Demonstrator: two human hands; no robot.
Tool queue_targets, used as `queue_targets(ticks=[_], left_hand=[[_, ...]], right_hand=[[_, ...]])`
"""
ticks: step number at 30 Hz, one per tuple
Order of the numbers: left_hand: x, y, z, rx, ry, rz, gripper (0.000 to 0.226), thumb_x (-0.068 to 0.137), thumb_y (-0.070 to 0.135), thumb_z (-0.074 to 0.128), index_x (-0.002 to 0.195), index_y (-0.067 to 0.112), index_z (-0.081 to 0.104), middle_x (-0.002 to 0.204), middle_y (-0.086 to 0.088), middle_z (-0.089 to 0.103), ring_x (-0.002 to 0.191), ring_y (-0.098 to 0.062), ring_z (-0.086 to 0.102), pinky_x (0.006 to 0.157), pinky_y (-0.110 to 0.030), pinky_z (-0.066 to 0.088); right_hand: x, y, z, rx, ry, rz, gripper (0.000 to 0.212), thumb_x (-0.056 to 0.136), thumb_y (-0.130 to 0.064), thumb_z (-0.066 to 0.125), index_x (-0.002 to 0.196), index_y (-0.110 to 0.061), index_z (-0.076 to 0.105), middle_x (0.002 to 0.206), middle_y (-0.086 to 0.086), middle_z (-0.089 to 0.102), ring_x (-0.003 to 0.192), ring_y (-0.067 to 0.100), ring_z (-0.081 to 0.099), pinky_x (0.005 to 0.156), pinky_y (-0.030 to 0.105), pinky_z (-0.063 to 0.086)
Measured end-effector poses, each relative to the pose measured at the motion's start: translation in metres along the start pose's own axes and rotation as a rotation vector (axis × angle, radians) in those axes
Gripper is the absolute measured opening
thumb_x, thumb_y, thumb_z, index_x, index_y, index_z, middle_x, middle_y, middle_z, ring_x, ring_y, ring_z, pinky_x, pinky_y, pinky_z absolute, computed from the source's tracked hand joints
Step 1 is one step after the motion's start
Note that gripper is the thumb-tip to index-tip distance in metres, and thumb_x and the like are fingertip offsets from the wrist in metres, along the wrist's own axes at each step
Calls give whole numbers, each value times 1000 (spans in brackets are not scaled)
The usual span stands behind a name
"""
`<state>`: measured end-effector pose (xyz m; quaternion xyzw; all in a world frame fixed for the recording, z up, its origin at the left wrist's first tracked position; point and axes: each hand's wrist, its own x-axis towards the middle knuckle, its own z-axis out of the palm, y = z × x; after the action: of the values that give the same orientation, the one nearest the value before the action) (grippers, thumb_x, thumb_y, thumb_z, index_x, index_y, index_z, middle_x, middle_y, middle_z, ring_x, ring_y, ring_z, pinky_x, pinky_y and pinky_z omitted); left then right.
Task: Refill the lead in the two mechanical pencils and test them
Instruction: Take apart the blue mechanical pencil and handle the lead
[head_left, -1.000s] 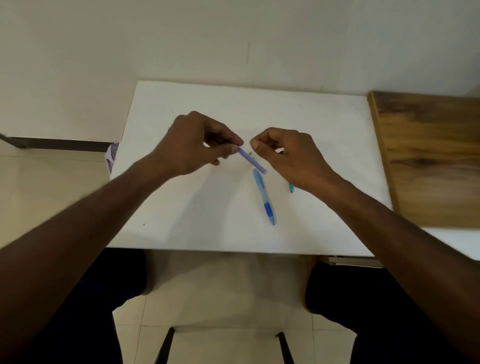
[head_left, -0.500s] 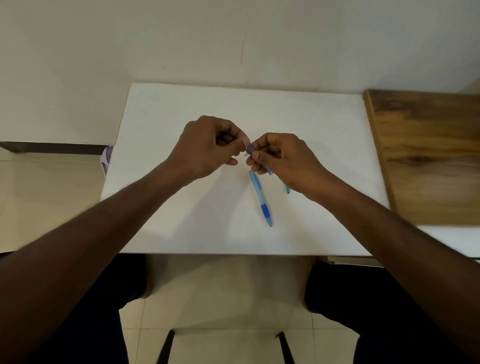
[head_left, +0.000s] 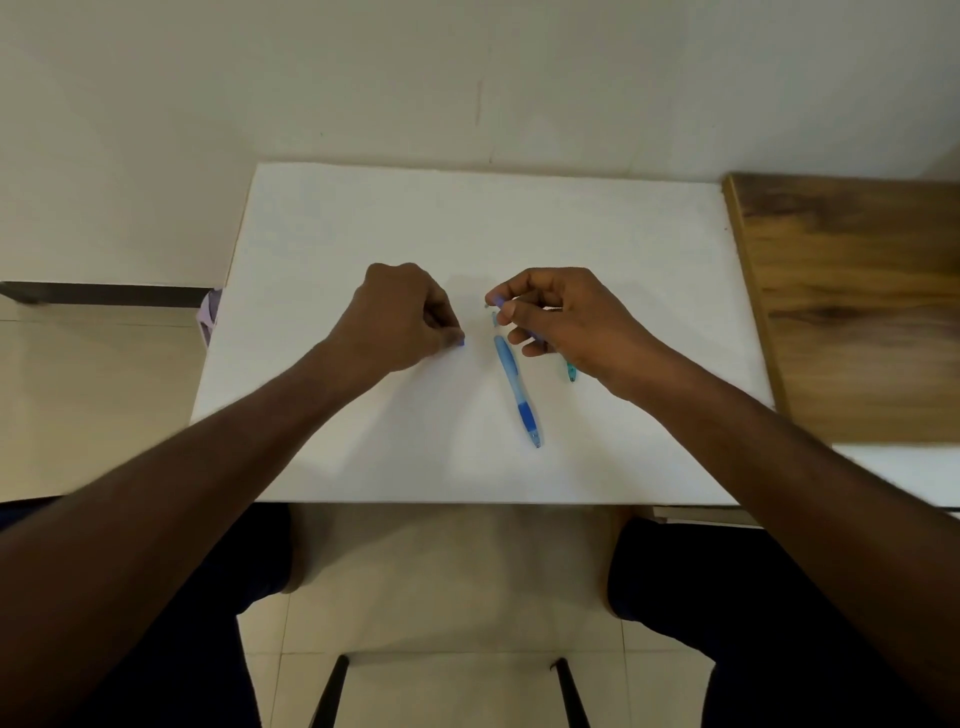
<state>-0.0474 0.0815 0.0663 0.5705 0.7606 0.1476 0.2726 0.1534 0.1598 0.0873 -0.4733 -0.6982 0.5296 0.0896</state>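
**Head view: our two hands parted over the white table, one pencil lying between them**

We look down on a white table (head_left: 363, 234) that fills the middle of the frame, with a wooden surface (head_left: 852, 301) butting against it at the right edge.

Our left hand (head_left: 400, 317) sits left of centre, curled into a closed grip with the knuckles up. At its fingertips a tiny blue-violet piece (head_left: 461, 342) peeks out, pinched and touching or nearly touching the table; we cannot tell what part it is.

Our right hand (head_left: 566, 317) hovers right of centre, its thumb and forefinger closed on a thin blue-violet tube (head_left: 497, 301) whose end pokes out toward the left hand. The other fingers are loosely bent beneath. The two hands are apart, with bare table between them.

A blue mechanical pencil (head_left: 517, 389) lies flat on the table just below the right hand's fingers, running from centre frame down toward the lower right, its darker blue grip section near the lower end. No hand holds it.

A second, teal pencil (head_left: 571, 373) lies just to the right of the first; only its lower tip shows, the rest being hidden under our right hand.

At the left edge of the table a pale lilac object (head_left: 210, 317) shows partly, too hidden to name. Below the table we see our dark-clad knees and a tiled floor (head_left: 447, 582).
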Motion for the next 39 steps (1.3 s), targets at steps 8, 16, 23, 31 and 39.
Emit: queue_targets(ticks=[8,16,23,31,39], left_hand=[[8,18,1,-1142,21,-313,56,113,50,43,131,6,72,118,-8,81,111,-22,78,106,-39,59],[-6,44,12,-2128,-314,-7,123,90,93,12,162,-5,33,167,-23,41,157,-36,38,133,-39,25],[-6,51,8,-2186,-322,120,123,90,93,11,165,-3,27,172,-20,33,161,-35,31,101,-24,35],[-7,51,10,-2189,-403,163,121,92,91,11,166,-3,22,175,-20,26,163,-35,24,98,-33,58],[-3,47,6,-2172,-366,141,122,91,92,14,165,-4,28,171,-22,34,160,-36,32,127,-44,32]], right_hand=[[-2,-7,-3,124,59,-49,23,96,-30,76,112,-14,76,98,1,81,84,16,78,85,33,66],[-13,-21,3,-185,207,-361,19,100,-27,71,111,-14,80,92,-6,78,81,7,71,85,23,59],[-19,-25,-5,-299,230,-549,20,101,-25,71,110,-10,80,102,1,80,92,13,73,89,28,60],[-17,-21,-8,-346,250,-631,15,101,-21,71,109,-13,80,97,-8,75,85,4,69,83,15,56],[-12,-19,-6,-86,223,-425,17,102,-29,69,113,-19,77,86,-19,74,74,2,73,76,15,58]])
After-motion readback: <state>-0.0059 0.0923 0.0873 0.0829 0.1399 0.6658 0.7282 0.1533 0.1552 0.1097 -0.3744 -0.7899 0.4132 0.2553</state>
